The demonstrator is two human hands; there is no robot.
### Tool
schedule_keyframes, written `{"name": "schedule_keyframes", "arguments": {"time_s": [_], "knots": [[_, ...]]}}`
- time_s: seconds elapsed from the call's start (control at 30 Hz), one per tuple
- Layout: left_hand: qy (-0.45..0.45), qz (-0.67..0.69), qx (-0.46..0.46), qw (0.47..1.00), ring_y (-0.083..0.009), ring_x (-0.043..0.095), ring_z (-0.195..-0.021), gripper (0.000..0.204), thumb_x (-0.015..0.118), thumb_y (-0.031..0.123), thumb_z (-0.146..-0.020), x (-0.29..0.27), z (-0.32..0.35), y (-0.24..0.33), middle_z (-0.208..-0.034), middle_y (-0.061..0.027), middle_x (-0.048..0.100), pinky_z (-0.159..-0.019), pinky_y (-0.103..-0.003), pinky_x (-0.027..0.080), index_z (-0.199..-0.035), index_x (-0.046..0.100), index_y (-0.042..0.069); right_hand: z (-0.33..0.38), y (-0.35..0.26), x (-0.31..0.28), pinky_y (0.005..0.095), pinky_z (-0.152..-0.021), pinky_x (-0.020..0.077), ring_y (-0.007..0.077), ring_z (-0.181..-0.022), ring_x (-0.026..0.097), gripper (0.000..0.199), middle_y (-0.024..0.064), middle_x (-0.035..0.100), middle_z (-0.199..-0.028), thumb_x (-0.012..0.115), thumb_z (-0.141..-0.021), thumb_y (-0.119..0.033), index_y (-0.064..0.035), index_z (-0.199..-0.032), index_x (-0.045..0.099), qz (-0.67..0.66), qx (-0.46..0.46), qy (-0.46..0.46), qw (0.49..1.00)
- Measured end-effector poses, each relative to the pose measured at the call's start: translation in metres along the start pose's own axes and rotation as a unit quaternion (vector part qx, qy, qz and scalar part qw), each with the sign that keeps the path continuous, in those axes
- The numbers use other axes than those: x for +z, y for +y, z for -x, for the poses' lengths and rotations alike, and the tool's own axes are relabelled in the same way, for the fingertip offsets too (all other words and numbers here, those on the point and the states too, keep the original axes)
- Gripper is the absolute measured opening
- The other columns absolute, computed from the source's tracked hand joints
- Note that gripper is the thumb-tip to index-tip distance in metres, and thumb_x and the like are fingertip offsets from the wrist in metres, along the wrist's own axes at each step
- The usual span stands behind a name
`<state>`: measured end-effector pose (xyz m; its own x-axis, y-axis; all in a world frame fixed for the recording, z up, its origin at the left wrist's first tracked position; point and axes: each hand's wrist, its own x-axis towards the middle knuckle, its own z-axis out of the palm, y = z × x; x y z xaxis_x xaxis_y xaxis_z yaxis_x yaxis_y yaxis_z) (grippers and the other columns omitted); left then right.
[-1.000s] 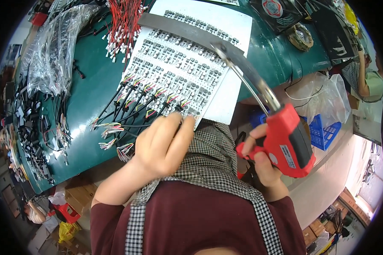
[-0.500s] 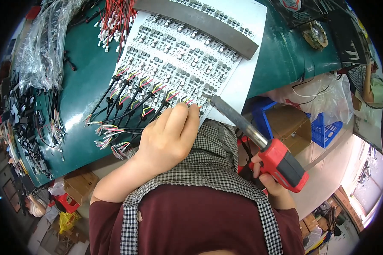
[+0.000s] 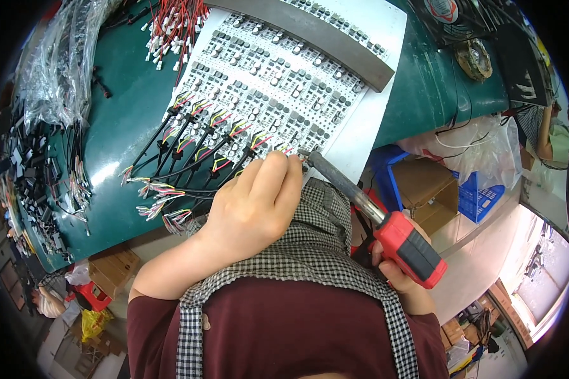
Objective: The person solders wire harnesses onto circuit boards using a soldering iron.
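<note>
My left hand (image 3: pixel 254 201) is closed in a pinch at the near edge of a panel of white circuit boards (image 3: pixel 284 101). Thin coloured wires (image 3: pixel 285 149) show just past its fingertips, which hide most of their grip. Wrapped around the red and black handle of a soldering iron (image 3: pixel 348 188) is my right hand (image 3: pixel 395 268). The iron's tip reaches the panel right beside my left fingertips; whether it touches a wire cannot be made out. Left of my left hand, several black cables (image 3: pixel 161 148) lie with coloured wire ends on the boards.
A dark metal bar (image 3: pixel 316 35) lies across the panel on a white sheet (image 3: pixel 376 95). The green table (image 3: pixel 120 158) also bears red wires with white connectors (image 3: pixel 164 28), a plastic bag (image 3: pixel 60 76) and black parts (image 3: pixel 35 183). A blue crate (image 3: pixel 480 199) stands below, at right.
The soldering iron has moved left and slightly down, bringing its tip close beside my left fingertips. My left hand stays pinched at the panel's edge. The whole view has shifted slightly.
</note>
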<state>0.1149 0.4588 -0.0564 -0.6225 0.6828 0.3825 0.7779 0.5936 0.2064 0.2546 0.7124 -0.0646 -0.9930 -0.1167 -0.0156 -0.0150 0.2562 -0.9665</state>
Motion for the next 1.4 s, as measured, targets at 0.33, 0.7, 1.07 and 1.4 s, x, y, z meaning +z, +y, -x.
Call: {"name": "schedule_keyframes", "arguments": {"time_s": [0.33, 0.7, 1.07, 1.4], "knots": [[0.002, -0.005, 0.009, 1.0, -0.0126, 0.054, -0.064, 0.021, 0.062, 0.002, -0.073, -0.002, -0.002, 0.0, -0.085, -0.0071, 0.052, -0.047, -0.02, 0.045, -0.093, 0.061, -0.006, 0.005, -0.013, -0.002, 0.0287, -0.066, 0.0516, 0.0234, -0.074, 0.067, 0.059, 0.0131, 0.068, -0.095, 0.08, -0.069, -0.02, 0.0062, -0.117, 0.056, 0.019, 0.063, -0.012, 0.998], [-0.006, -0.012, 0.015, 1.0, -0.0128, 0.053, -0.064, 0.024, 0.061, 0.001, -0.07, -0.003, -0.002, 0.0, -0.086, -0.0075, 0.053, -0.048, -0.021, 0.045, -0.093, 0.061, -0.006, 0.008, -0.021, 0.006, 0.0265, -0.056, 0.0425, 0.0145, -0.064, 0.055, 0.059, 0.0107, 0.061, -0.102, 0.069, -0.083, -0.04, 0.0045, -0.117, 0.052, -0.087, 0.165, 0.019, 0.982], [0.001, -0.039, 0.044, 0.998, -0.0109, 0.051, -0.063, 0.022, 0.061, 0.001, -0.071, -0.002, -0.002, -0.002, -0.085, -0.0076, 0.053, -0.045, -0.019, 0.043, -0.091, 0.062, -0.006, 0.019, -0.011, 0.007, 0.0269, -0.067, 0.0532, 0.019, -0.074, 0.068, 0.061, 0.0102, 0.068, -0.089, 0.075, -0.079, -0.027, 0.0105, -0.121, 0.051, -0.044, 0.117, 0.052, 0.991], [-0.033, -0.065, 0.075, 0.995, -0.0097, 0.05, -0.064, 0.015, 0.062, 0.001, -0.07, -0.005, -0.006, -0.001, -0.086, -0.0072, 0.053, -0.043, -0.018, 0.041, -0.084, 0.061, -0.005, 0.021, -0.006, 0.01, 0.0276, -0.067, 0.0525, 0.0197, -0.074, 0.067, 0.049, 0.0118, 0.067, -0.094, 0.077, -0.072, -0.016, 0.0049, -0.114, 0.06, -0.064, 0.121, 0.056, 0.989]]}}
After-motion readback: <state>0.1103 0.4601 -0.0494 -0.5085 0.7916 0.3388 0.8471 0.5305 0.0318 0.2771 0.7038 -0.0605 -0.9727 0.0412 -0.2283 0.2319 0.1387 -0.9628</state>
